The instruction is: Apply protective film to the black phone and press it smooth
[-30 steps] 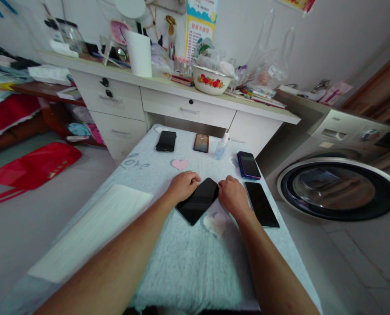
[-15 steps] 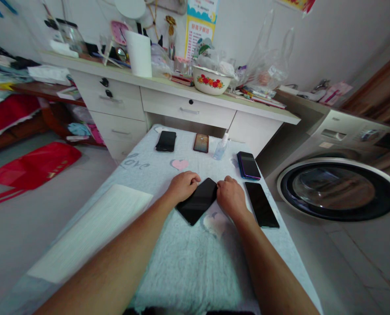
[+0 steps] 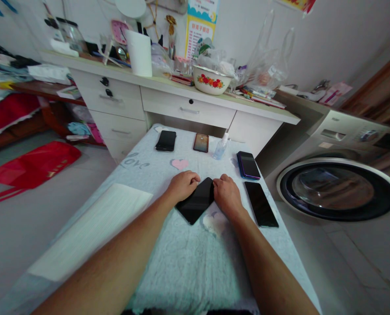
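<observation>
A black smartphone (image 3: pixel 196 202) lies slantwise, screen up, on the cloth-covered table between my hands. My left hand (image 3: pixel 183 186) is closed at its upper left edge, fingers curled round that side. On the opposite edge rests my right hand (image 3: pixel 226 192), its fingers bent and pressed together over the phone's right corner; whatever its fingertips pinch is hidden. Right of that hand lies another dark phone (image 3: pixel 261 204). Beyond it is a stack of phones (image 3: pixel 248 165) with a purple-blue rim.
Farther back lie a black phone (image 3: pixel 166 141), a brownish phone or case (image 3: pixel 201 142) and a clear spray bottle (image 3: pixel 220 148). White sheet material (image 3: pixel 93 232) covers the table's left side. A drawer desk (image 3: pixel 188 107) stands behind, a washing machine (image 3: pixel 339 175) at right.
My right hand has shifted slightly left and up, covering more of the phone's right corner. My left hand and the phone stay almost in place.
</observation>
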Demonstrator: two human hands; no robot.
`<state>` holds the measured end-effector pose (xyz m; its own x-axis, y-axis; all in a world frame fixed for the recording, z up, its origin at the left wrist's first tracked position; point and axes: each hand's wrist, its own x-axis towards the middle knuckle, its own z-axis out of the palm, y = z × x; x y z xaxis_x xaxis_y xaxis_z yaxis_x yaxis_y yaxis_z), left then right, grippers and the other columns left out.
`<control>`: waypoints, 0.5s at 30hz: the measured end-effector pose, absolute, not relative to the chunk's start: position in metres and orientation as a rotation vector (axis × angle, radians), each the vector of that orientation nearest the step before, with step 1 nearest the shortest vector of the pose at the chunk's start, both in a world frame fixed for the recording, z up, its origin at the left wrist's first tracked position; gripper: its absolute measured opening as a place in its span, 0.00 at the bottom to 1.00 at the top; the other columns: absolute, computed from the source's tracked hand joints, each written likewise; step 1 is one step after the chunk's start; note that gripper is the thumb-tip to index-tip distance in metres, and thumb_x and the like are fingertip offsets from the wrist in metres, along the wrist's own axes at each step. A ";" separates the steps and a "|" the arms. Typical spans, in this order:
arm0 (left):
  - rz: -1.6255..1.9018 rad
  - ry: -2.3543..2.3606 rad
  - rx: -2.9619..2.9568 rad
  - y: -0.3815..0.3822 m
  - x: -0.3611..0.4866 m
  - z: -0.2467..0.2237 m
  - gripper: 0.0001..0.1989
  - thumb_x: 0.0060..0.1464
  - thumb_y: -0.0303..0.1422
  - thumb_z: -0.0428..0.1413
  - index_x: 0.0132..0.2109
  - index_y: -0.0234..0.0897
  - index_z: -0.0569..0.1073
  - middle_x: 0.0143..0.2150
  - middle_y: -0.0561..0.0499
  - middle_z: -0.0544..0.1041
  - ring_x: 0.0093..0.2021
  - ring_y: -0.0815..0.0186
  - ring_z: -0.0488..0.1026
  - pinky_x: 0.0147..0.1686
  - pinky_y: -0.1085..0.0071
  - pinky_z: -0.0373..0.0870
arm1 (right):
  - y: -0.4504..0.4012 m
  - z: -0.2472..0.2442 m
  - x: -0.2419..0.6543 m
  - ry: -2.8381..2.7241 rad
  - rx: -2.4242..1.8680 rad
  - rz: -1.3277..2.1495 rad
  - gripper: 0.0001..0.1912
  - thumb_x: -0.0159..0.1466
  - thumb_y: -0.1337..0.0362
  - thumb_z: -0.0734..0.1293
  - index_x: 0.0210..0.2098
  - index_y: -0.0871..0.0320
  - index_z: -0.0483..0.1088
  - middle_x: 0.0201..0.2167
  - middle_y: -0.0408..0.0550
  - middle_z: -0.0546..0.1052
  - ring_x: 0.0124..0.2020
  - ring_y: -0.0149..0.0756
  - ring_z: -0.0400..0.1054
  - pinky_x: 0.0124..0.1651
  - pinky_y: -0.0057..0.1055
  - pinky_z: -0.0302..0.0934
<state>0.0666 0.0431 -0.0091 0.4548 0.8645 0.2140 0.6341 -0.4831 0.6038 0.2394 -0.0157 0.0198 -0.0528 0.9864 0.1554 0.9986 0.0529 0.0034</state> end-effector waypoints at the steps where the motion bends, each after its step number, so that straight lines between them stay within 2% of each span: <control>1: 0.707 1.252 2.268 0.043 0.067 -0.009 0.09 0.51 0.25 0.51 0.35 0.37 0.77 0.35 0.51 0.77 0.37 0.66 0.72 0.38 0.71 0.65 | -0.015 0.019 0.239 -2.197 -2.078 -0.164 0.14 0.68 0.67 0.57 0.37 0.59 0.75 0.36 0.52 0.72 0.39 0.38 0.65 0.42 0.31 0.54; 15: 0.734 1.254 2.241 0.044 0.067 -0.012 0.09 0.51 0.25 0.52 0.36 0.38 0.77 0.35 0.51 0.77 0.35 0.66 0.72 0.38 0.71 0.66 | -0.006 0.013 0.236 -2.222 -2.054 -0.172 0.17 0.70 0.65 0.55 0.39 0.58 0.75 0.37 0.52 0.72 0.40 0.38 0.64 0.44 0.31 0.54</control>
